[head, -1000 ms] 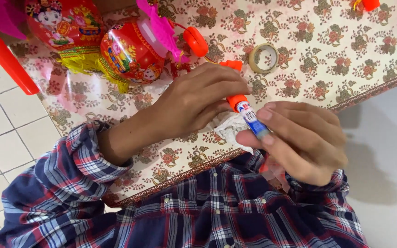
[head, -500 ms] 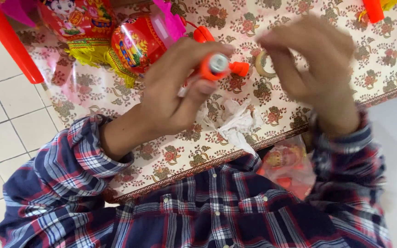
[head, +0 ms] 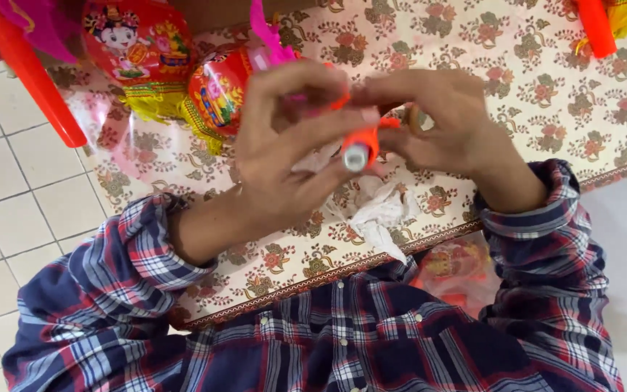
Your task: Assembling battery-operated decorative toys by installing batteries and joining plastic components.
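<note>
My left hand (head: 284, 152) grips an orange glue stick (head: 361, 149) with its pale open end facing the camera, raised above the flowered tablecloth (head: 546, 87). My right hand (head: 444, 123) meets it from the right, fingertips pinched at the stick's far end. Whether the right fingers hold a cap is hidden. A crumpled white tissue (head: 382, 210) lies on the cloth just below both hands. Both wrists wear plaid sleeves.
Red round lanterns with yellow fringe (head: 146, 51) and a pink paper piece (head: 266, 33) lie at the upper left. A red plastic leg (head: 38, 87) stands over the tiled floor. A crinkled clear bag with red contents (head: 459, 268) rests in my lap. An orange piece (head: 593, 25) sits top right.
The hands rose off the cloth and came together. The glue stick passed from lying across both hands to the left hand's grip, and the right hand closed in on its end.
</note>
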